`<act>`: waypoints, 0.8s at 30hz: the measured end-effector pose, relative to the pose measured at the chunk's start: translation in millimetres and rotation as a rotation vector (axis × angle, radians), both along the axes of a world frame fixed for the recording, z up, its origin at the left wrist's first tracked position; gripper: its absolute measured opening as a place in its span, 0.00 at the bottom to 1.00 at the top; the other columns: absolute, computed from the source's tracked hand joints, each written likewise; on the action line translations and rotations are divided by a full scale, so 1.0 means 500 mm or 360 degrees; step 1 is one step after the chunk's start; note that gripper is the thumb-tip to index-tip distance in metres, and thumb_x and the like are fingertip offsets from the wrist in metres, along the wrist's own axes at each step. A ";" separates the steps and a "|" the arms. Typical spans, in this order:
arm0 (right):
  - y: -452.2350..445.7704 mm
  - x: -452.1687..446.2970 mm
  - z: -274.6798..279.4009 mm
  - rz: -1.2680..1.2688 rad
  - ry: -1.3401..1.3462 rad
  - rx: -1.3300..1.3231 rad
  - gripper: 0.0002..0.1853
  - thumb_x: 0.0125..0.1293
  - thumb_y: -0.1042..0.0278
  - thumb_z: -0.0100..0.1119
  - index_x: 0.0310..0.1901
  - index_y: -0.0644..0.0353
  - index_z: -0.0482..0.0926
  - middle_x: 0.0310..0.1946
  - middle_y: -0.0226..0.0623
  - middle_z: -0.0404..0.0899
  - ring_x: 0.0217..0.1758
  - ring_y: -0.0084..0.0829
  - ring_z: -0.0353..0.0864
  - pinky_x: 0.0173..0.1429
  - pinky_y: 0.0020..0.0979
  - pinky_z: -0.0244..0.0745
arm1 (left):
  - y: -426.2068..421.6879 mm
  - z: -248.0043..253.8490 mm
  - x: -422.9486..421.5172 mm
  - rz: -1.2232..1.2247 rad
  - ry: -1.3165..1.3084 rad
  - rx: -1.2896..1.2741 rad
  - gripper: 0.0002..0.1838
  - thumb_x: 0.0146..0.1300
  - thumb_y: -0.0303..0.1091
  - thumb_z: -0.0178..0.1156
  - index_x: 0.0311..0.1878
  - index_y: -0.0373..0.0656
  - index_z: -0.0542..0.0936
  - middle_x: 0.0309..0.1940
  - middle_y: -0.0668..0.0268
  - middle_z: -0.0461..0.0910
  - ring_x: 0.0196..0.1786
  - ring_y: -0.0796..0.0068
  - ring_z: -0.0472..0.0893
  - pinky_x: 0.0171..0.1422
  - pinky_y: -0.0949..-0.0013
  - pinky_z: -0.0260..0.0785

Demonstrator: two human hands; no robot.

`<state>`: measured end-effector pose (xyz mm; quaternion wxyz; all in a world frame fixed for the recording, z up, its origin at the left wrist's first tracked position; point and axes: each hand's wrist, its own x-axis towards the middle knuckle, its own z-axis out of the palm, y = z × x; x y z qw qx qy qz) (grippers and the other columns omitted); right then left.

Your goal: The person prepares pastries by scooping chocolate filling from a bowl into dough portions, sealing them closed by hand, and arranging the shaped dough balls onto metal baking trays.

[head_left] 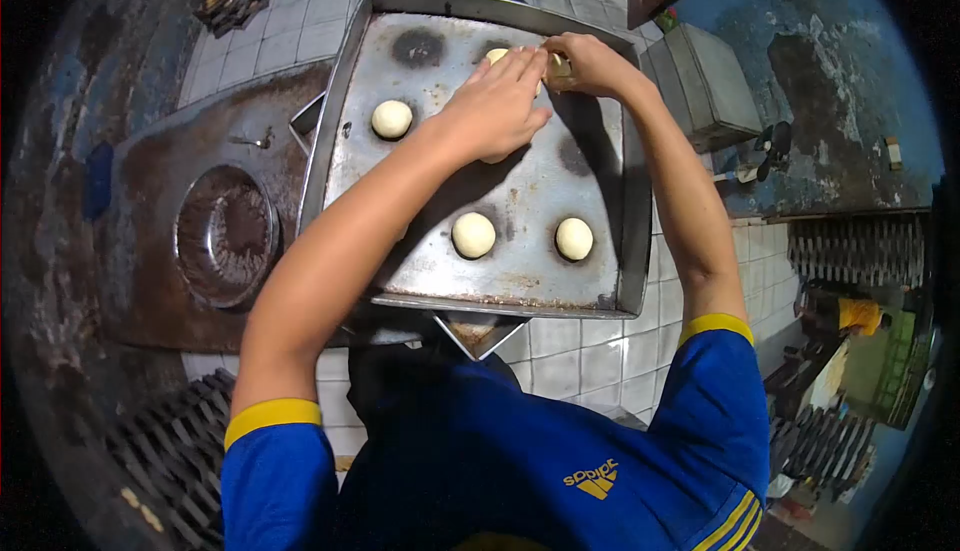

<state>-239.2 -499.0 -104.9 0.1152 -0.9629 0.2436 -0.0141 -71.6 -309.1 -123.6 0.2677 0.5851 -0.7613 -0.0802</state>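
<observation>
On my feed, a metal tray (500,303) spans upper centre, partly hidden by arms (360,201). The bowl (184,241) at left has a dark interior I can't read. Upper centre, the left hand (503,103) extends its fingers, the right hand (592,65) half-curls, grips unclear, near half-covered dough (496,55); three dough balls (473,235) lie exposed.

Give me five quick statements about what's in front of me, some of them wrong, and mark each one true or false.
1. The left hand and right hand are both over the metal tray. True.
2. The hands are at opposite ends of the tray. False: they are close together, toward its far side.
3. A metal bowl stands outside the tray, off to the left. True.
4. Only one pale ball shows on the tray. False: at least three pale balls lie clear of the hands.
5. The blue sleeves have yellow edging. True.
</observation>
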 end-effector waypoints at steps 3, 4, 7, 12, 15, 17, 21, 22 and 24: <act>0.016 -0.004 0.005 -0.0138 0.0028 0.0083 0.27 0.54 0.61 0.73 0.56 0.63 0.85 0.48 0.54 0.88 0.52 0.53 0.88 0.59 0.46 0.82 | -0.073 -0.040 -0.030 0.0086 -0.0087 0.0241 0.43 0.77 0.49 0.47 0.84 0.31 0.50 0.87 0.48 0.48 0.89 0.51 0.47 0.90 0.44 0.41; 0.021 -0.009 0.014 -0.0195 0.0059 0.0174 0.25 0.55 0.60 0.70 0.53 0.64 0.85 0.46 0.55 0.88 0.49 0.53 0.88 0.55 0.46 0.82 | -0.086 -0.051 -0.035 0.0097 -0.0092 0.0334 0.43 0.76 0.50 0.45 0.85 0.32 0.48 0.88 0.49 0.45 0.89 0.54 0.45 0.91 0.45 0.37; 0.054 -0.073 0.064 -0.0208 0.0013 0.0677 0.20 0.57 0.58 0.56 0.42 0.66 0.82 0.31 0.36 0.81 0.36 0.29 0.78 0.44 0.31 0.75 | -0.099 -0.081 -0.034 0.0084 -0.0298 0.0305 0.45 0.74 0.50 0.45 0.86 0.33 0.47 0.88 0.50 0.43 0.90 0.54 0.43 0.91 0.46 0.36; 0.256 -0.185 0.198 -0.0226 -0.0670 0.1554 0.26 0.65 0.66 0.57 0.64 0.70 0.78 0.54 0.34 0.84 0.57 0.25 0.82 0.65 0.29 0.75 | -0.117 -0.060 -0.032 0.0140 -0.0135 0.0476 0.41 0.76 0.51 0.46 0.83 0.34 0.56 0.85 0.51 0.56 0.87 0.55 0.53 0.88 0.46 0.45; 0.411 -0.146 0.236 -0.0538 -0.1136 0.1188 0.24 0.69 0.71 0.69 0.64 0.70 0.78 0.54 0.35 0.84 0.56 0.24 0.82 0.62 0.28 0.78 | -0.035 0.067 -0.010 -0.0508 0.1207 0.0579 0.34 0.81 0.53 0.45 0.75 0.33 0.69 0.74 0.54 0.73 0.75 0.60 0.73 0.81 0.53 0.60; 0.496 -0.084 0.240 -0.0698 -0.1422 0.0992 0.20 0.65 0.76 0.73 0.59 0.70 0.83 0.48 0.37 0.89 0.49 0.24 0.87 0.53 0.24 0.81 | 0.089 0.142 -0.002 -0.0567 0.1781 0.0615 0.30 0.84 0.54 0.43 0.65 0.34 0.78 0.58 0.60 0.83 0.56 0.71 0.82 0.65 0.65 0.72; 0.648 0.093 0.212 -0.0817 -0.1587 0.0763 0.15 0.63 0.76 0.75 0.50 0.70 0.86 0.40 0.38 0.91 0.44 0.23 0.90 0.51 0.26 0.85 | 0.289 0.170 0.077 -0.0149 0.1842 0.0013 0.31 0.85 0.54 0.46 0.41 0.34 0.83 0.31 0.63 0.85 0.36 0.77 0.80 0.42 0.68 0.73; 0.682 0.146 0.201 -0.0734 -0.1630 0.0750 0.15 0.63 0.77 0.74 0.51 0.70 0.86 0.40 0.39 0.91 0.44 0.23 0.90 0.52 0.27 0.85 | 0.333 0.178 0.109 0.0022 0.1893 -0.0079 0.28 0.85 0.51 0.48 0.38 0.35 0.82 0.27 0.64 0.83 0.31 0.80 0.79 0.36 0.70 0.71; 0.745 0.254 0.181 -0.0592 -0.1757 0.0931 0.18 0.63 0.75 0.73 0.53 0.71 0.84 0.43 0.38 0.90 0.47 0.24 0.88 0.55 0.28 0.83 | 0.395 0.170 0.189 0.0235 0.1856 -0.0341 0.29 0.85 0.51 0.48 0.36 0.35 0.81 0.24 0.65 0.82 0.29 0.81 0.77 0.34 0.70 0.70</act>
